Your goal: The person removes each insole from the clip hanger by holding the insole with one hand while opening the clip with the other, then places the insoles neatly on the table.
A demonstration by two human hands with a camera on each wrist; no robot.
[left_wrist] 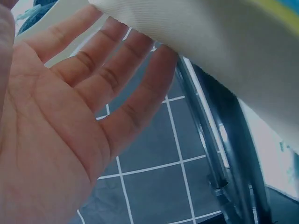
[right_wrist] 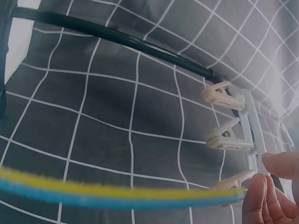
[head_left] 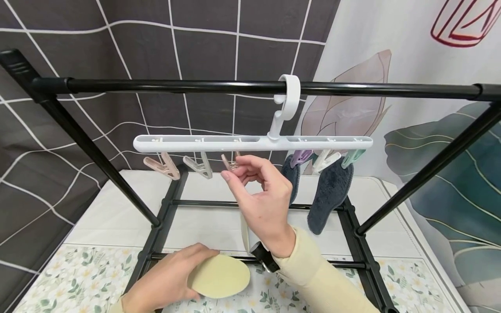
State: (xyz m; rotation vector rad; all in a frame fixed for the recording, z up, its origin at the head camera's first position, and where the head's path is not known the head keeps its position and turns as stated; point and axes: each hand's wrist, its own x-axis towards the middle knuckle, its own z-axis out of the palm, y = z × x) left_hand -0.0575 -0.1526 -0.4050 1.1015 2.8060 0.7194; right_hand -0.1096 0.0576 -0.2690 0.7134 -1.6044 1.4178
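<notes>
In the head view my right hand (head_left: 263, 191) pinches a pale pink clip (head_left: 230, 162) under the white hanger (head_left: 219, 143) between thumb and forefinger. Seen from the right wrist, a thin yellow-and-blue edge (right_wrist: 126, 193) runs up to that clip, right at the fingertips. Lower left, my left hand (head_left: 170, 274) holds a pale yellow insole (head_left: 220, 276) by its side. Its fingers look fairly straight in the left wrist view, their tips at the pale ribbed insole (left_wrist: 201, 42). A narrow pale strip (head_left: 245, 232) hangs below my right hand, its upper part hidden.
The hanger hooks over a black rack bar (head_left: 176, 86). A pink clip (head_left: 164, 166) and a grey clip (head_left: 199, 165) hang to the left. On the right, purple (head_left: 300, 157), white (head_left: 325, 161) and green (head_left: 353, 157) clips hang above dark blue insoles (head_left: 330, 195). Black rack legs (head_left: 105, 161) flank both sides.
</notes>
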